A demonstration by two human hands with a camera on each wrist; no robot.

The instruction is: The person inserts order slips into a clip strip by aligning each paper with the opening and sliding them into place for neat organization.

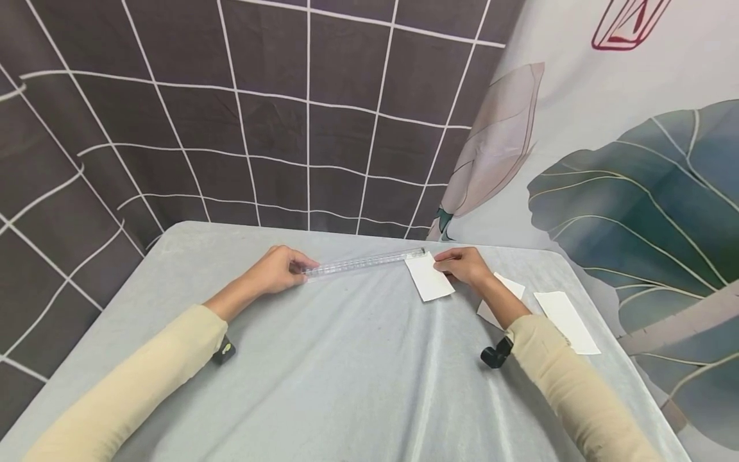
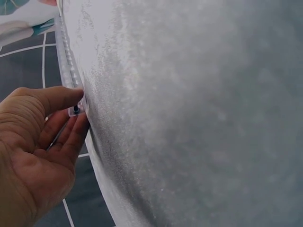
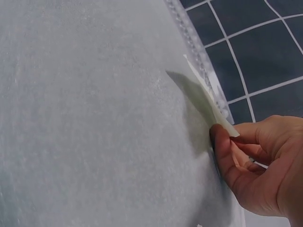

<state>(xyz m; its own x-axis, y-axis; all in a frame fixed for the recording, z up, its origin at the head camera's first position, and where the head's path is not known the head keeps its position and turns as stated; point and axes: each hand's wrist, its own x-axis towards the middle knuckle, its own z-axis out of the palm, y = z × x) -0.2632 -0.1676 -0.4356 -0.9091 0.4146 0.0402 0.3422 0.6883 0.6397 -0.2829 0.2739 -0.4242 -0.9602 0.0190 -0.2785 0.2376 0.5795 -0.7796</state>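
My left hand [image 1: 277,269] pinches the left end of a long, clear plastic strip [image 1: 364,262] between thumb and fingers. A row of small bumps runs along the strip [image 2: 66,61] in the left wrist view. At its far end, my right hand [image 1: 469,266] holds a white paper card [image 1: 429,279] by its right edge. The card overlaps the strip's right end in the head view. Seen from the right wrist, thumb and fingers pinch a corner of the card [image 3: 204,101], which tilts up from the cloth and casts a shadow.
Two more white cards lie at the right: one partly under my right forearm [image 1: 510,287], another card [image 1: 568,322] near the table's right edge. A pale grey cloth [image 1: 346,372] covers the table. Behind it hangs a dark gridded curtain [image 1: 340,141], with a leaf-print curtain [image 1: 646,192] at the right.
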